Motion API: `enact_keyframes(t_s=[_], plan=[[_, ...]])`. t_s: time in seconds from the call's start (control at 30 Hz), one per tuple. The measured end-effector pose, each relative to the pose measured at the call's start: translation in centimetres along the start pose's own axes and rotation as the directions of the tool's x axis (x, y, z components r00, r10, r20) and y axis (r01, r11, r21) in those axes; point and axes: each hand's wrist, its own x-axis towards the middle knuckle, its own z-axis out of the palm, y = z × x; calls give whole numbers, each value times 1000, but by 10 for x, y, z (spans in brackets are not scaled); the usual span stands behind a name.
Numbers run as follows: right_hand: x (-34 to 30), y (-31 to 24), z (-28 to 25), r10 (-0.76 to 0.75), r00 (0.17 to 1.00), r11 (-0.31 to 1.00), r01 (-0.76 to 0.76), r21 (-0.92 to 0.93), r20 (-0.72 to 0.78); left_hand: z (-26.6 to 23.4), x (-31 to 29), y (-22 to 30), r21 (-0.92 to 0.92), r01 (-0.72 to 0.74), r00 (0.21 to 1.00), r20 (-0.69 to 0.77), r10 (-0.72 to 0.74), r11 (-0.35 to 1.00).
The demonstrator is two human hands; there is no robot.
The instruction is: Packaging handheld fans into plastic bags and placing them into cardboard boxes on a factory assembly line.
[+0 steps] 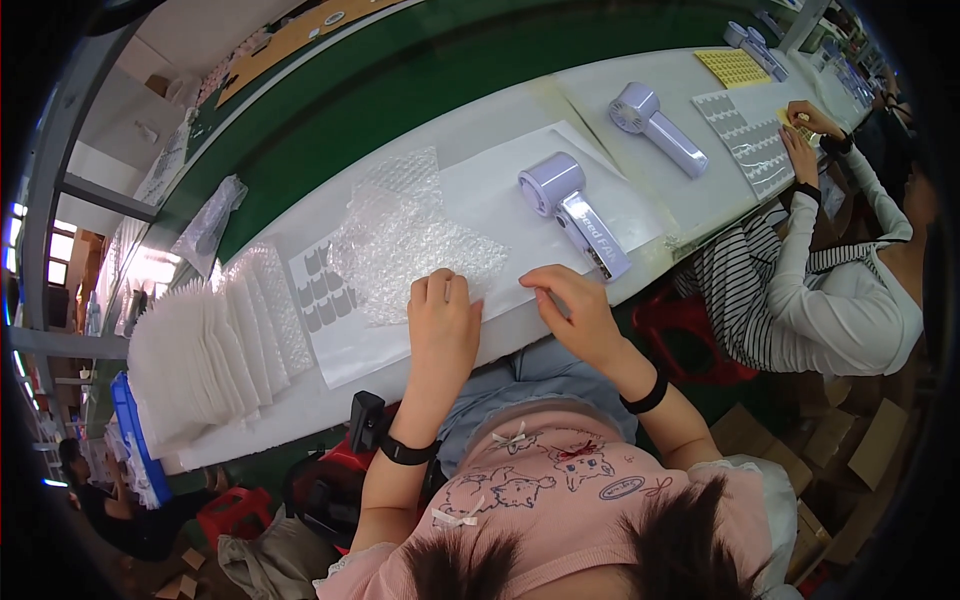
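Head camera view: A worker in a pink top sits at a white worktop (285,412), both hands over its near side and well apart from each other. The left hand (443,303), fingers bent downward, touches the near edge of a clear bubble-wrap piece (405,235); whether the fingers are closed on the wrap cannot be told. The right hand (582,315) is raised to the right of it, thumb and forefinger parted, with nothing visible between them.

The wrap lies crumpled on a large white sheet (365,350), whose left end carries rows of grey cut-out shapes (322,290). Just beyond the right hand, a lilac handheld fan (552,185) rests on the sheet's right part, its handle toward the worker. A second lilac fan (660,132) lies farther to the right.

At left, a thick row of white bubble-wrap pouches (195,355) leans along the worktop, near a blue crate (138,440). At far right, a co-worker in a white sleeve (795,255) has both hands (803,150) at a sheet of grey stickers (745,145), a yellow sheet (732,68) beyond it.
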Motion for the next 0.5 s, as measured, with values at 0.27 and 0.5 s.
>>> enact_keyframes(t_s=[0.27, 0.5], plan=[[15, 0, 15, -448, 864, 863, 485, -140, 231, -9, 6, 4, -215, 129, 989, -39, -140, 968], [14, 6, 14, -296, 876, 801, 445, -401, 380, -12, 18, 16, -241, 73, 930, -333, -154, 968]])
